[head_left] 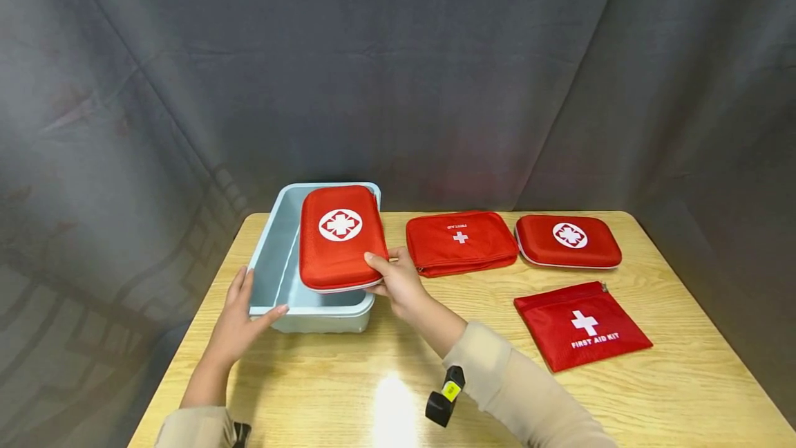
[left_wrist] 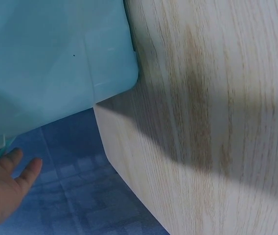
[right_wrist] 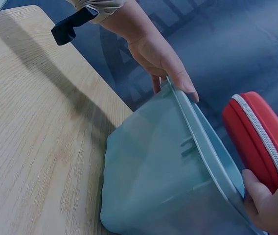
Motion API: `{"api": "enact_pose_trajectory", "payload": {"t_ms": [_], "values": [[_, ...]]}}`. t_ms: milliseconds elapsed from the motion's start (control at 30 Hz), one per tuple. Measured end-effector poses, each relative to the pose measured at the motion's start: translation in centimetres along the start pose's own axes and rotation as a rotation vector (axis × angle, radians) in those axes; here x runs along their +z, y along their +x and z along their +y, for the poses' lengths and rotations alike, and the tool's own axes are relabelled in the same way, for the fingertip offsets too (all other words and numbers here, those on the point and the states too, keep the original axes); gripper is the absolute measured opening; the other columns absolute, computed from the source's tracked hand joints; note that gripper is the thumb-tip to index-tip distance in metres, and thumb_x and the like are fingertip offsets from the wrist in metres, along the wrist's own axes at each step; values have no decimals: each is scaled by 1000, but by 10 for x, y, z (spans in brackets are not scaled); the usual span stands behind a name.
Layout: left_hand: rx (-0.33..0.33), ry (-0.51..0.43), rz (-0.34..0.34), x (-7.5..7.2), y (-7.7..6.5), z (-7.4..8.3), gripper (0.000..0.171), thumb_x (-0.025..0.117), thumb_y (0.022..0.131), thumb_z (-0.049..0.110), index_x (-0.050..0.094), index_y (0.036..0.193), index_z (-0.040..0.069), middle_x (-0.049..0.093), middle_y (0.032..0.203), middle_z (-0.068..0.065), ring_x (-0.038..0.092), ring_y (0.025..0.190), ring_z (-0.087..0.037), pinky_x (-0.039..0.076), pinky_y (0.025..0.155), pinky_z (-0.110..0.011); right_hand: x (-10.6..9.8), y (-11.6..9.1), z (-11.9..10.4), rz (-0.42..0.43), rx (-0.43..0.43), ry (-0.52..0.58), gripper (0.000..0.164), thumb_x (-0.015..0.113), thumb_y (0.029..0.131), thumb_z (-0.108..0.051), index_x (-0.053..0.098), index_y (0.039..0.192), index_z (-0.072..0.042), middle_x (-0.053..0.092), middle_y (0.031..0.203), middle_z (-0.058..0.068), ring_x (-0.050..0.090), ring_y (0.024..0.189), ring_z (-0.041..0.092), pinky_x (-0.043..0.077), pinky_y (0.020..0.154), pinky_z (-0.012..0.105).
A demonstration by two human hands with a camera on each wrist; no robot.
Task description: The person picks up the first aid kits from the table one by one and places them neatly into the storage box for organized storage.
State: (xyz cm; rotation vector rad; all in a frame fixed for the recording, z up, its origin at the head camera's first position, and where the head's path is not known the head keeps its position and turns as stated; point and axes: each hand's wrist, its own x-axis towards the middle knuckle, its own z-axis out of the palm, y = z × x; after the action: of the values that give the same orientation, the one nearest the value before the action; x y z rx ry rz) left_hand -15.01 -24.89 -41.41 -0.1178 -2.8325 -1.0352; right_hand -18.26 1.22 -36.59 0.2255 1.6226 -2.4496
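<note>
My right hand (head_left: 401,282) grips a red hard-shell first aid case (head_left: 340,237) by its near right corner, thumb on top. A white cross emblem marks its lid, and a white zipper runs round its side in the right wrist view. The case hangs over a light blue plastic tub (head_left: 267,282), tilted. At the tub's near left corner rests my left hand (head_left: 236,323), its thumb stretched along the front rim and its fingers along the left side. In the left wrist view, two extended fingers (left_wrist: 29,174) show beside the tub.
Right of the tub lies a red first aid pouch (head_left: 461,244), then another red hard case (head_left: 569,242). A flat red zip pouch (head_left: 583,327) lies nearer on the wooden table (head_left: 684,393). A grey curtain (head_left: 398,75) hangs behind the table.
</note>
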Motion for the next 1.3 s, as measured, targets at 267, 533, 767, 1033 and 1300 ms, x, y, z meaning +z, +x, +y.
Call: {"api": "enact_pose_trajectory", "payload": {"t_ms": [267,533,767,1033,1300], "values": [[5,-3,12,0,0,-1,93,65,74,37,10,136,-4,2,141,-17,13,123,-41,20,90,-59,9,3,3,40,-8,-31,34,57,81,-8,33,103,2,48,87,14,57,63,17,50,58,36],[7,-12,12,1,-2,-2,92,65,74,36,10,136,-3,3,141,-17,12,123,-41,19,90,-60,17,0,6,26,-29,-65,34,58,80,-8,33,101,2,48,86,15,57,62,18,51,56,34],[1,-2,11,1,-1,-2,93,65,74,37,10,137,-3,3,141,-17,13,123,-41,20,90,-60,23,1,9,38,-72,-82,33,58,80,-6,33,99,3,52,90,19,59,64,20,50,54,34],[-6,3,5,0,0,-1,93,64,74,38,10,137,-2,2,141,-16,14,123,-41,20,89,-60,32,6,10,53,-79,-126,29,58,80,-6,34,95,1,52,91,18,60,64,21,50,55,34],[-7,0,-4,-1,0,0,92,64,75,39,9,137,-2,2,141,-16,14,122,-41,21,89,-60,40,9,7,55,-57,-164,30,60,80,-9,35,95,1,51,92,16,60,66,23,50,60,38]]}}
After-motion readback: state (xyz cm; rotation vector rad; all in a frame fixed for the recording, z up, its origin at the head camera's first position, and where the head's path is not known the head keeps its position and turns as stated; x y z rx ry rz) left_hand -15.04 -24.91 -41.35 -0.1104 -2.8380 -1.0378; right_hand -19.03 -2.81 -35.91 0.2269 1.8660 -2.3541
